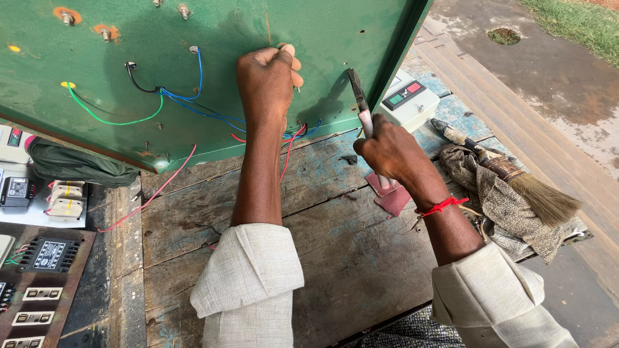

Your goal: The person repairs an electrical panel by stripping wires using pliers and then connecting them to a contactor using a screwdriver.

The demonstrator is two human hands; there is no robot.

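A green metal panel (193, 38) stands tilted on a worn wooden table (322, 238), with blue, green, black and red wires (187, 103) running across its face. My left hand (267, 80) is closed against the panel, pinching a small part between thumb and fingers. My right hand (390, 151) grips pliers (358, 96) with pink handles, jaws pointing up at the panel's lower right area. A red thread is tied around my right wrist.
A grey switch box (409, 100) with red and green buttons lies behind the pliers. A paintbrush (516, 177) rests on a patterned cloth (496, 206) at right. Electrical parts and switches (39, 258) sit on a board at the left. Bare ground lies beyond the table's right edge.
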